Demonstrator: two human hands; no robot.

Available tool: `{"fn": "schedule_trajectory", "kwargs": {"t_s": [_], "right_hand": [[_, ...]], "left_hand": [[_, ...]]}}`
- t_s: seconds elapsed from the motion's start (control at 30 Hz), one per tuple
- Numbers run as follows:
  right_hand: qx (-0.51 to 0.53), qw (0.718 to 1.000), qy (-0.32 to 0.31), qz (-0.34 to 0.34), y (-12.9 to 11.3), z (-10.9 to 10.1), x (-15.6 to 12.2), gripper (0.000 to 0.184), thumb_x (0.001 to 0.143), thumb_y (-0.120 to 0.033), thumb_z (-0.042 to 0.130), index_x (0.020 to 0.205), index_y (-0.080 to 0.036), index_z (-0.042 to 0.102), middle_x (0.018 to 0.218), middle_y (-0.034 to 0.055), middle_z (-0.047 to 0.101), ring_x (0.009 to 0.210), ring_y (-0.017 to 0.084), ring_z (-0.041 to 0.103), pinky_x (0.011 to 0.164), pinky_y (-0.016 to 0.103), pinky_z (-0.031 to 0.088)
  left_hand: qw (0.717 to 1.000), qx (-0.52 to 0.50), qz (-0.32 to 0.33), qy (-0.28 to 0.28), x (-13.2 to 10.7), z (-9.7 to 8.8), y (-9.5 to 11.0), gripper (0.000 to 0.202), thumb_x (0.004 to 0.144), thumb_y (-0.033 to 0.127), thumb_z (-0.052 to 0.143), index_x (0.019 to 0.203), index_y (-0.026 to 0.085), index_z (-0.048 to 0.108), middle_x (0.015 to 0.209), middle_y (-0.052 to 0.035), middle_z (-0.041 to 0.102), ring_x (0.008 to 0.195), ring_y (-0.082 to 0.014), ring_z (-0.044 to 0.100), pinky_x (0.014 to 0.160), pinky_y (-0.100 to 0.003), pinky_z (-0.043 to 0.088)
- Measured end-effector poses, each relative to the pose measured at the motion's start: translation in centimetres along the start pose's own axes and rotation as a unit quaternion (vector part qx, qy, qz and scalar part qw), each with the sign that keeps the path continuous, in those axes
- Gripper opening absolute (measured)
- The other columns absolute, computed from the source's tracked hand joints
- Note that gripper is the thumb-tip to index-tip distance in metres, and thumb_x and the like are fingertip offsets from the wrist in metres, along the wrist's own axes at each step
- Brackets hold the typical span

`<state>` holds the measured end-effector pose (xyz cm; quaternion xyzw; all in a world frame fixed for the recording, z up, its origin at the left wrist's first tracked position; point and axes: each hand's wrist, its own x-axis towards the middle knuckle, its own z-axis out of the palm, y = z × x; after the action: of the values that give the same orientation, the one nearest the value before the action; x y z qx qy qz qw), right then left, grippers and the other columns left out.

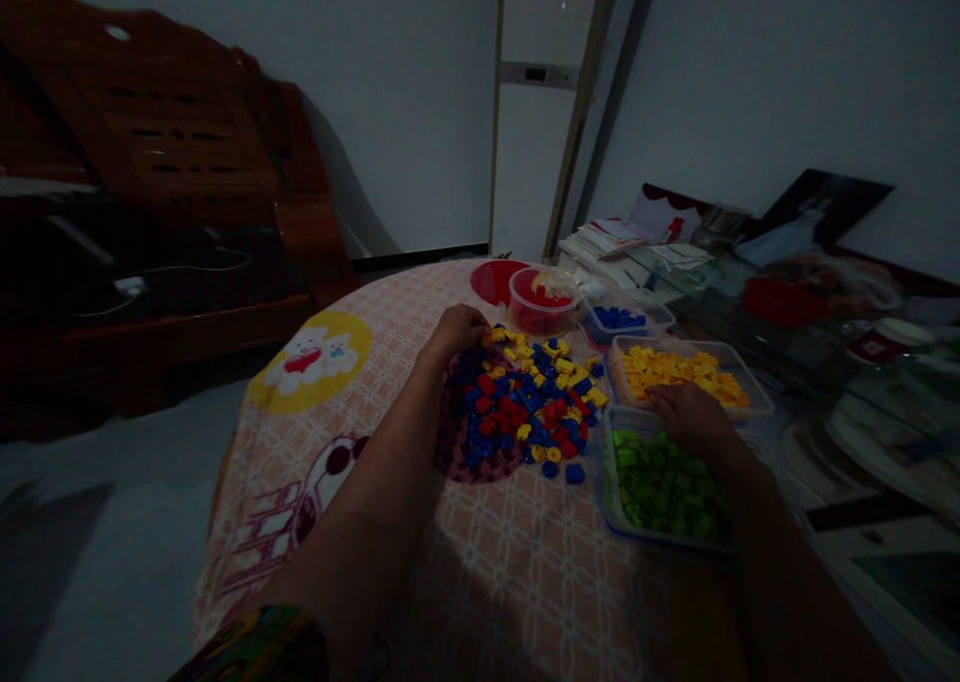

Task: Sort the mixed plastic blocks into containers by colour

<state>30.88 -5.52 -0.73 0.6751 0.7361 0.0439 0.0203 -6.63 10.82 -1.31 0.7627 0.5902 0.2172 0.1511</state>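
A heap of small red, blue and yellow plastic pieces lies on a round table with a pink patterned cloth. My left hand rests at the far left edge of the heap, fingers curled down onto the pieces. My right hand sits between a clear tub of yellow pieces and a clear tub of green pieces, knuckles up, fingers bent over the yellow tub's near rim. What either hand grips is hidden.
Behind the heap stand a clear round tub of red pieces, a red lid and a small tub of blue pieces. Papers and dishes crowd a glass surface at right. A wooden chair stands at left.
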Motion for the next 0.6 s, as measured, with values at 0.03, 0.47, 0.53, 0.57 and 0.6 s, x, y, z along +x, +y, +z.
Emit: {"fn": "schedule_trajectory", "kwargs": {"t_s": [0.03, 0.47, 0.53, 0.57, 0.6], "right_hand": [[0.002, 1.0, -0.004, 0.002, 0.0, 0.0, 0.0, 0.041, 0.102, -0.026, 0.036, 0.108, -0.018, 0.076, 0.11, 0.0117, 0.077, 0.1, 0.026, 0.068, 0.084, 0.034, 0.046], [0.002, 1.0, -0.007, 0.007, 0.2, 0.1, 0.1, 0.042, 0.101, -0.026, 0.036, 0.111, -0.019, 0.077, 0.107, 0.0117, 0.078, 0.098, 0.025, 0.068, 0.082, 0.034, 0.049], [0.0, 1.0, -0.011, 0.003, 0.1, -0.1, 0.1, 0.042, 0.101, -0.025, 0.036, 0.11, -0.019, 0.077, 0.11, 0.0118, 0.077, 0.098, 0.026, 0.068, 0.082, 0.034, 0.048], [-0.002, 1.0, -0.011, -0.002, 0.0, -0.1, 0.1, 0.042, 0.101, -0.025, 0.036, 0.108, -0.019, 0.077, 0.111, 0.0116, 0.077, 0.098, 0.025, 0.068, 0.082, 0.034, 0.048], [-0.004, 1.0, -0.009, -0.005, 0.0, -0.2, 0.1, 0.043, 0.101, -0.025, 0.035, 0.107, -0.019, 0.077, 0.112, 0.0113, 0.077, 0.098, 0.025, 0.068, 0.082, 0.033, 0.048]], "left_hand": [[1.0, 0.001, 0.003, 0.007, 0.1, 0.0, 0.1, 0.021, 0.077, 0.02, 0.068, 0.092, 0.017, 0.083, 0.083, -0.006, 0.079, 0.08, -0.0186, 0.07, 0.076, -0.024, 0.05], [0.962, -0.1, 0.171, -0.189, -1.0, 3.6, 5.6, 0.021, 0.071, 0.009, 0.071, 0.084, 0.019, 0.083, 0.08, -0.0007, 0.079, 0.073, -0.0146, 0.069, 0.072, -0.02, 0.047], [0.971, -0.07, 0.146, -0.173, -0.6, 3.5, 5.0, 0.021, 0.07, 0.008, 0.071, 0.082, 0.019, 0.084, 0.077, -0.0009, 0.079, 0.073, -0.0154, 0.068, 0.071, -0.02, 0.046], [0.976, -0.057, 0.131, -0.164, -0.5, 3.2, 4.5, 0.021, 0.069, 0.008, 0.071, 0.082, 0.019, 0.084, 0.077, -0.0012, 0.079, 0.073, -0.0158, 0.068, 0.071, -0.02, 0.046], [0.98, -0.046, 0.116, -0.154, -0.3, 2.9, 3.9, 0.021, 0.069, 0.009, 0.072, 0.083, 0.02, 0.084, 0.079, -0.0015, 0.079, 0.073, -0.0162, 0.068, 0.071, -0.02, 0.046]]}}
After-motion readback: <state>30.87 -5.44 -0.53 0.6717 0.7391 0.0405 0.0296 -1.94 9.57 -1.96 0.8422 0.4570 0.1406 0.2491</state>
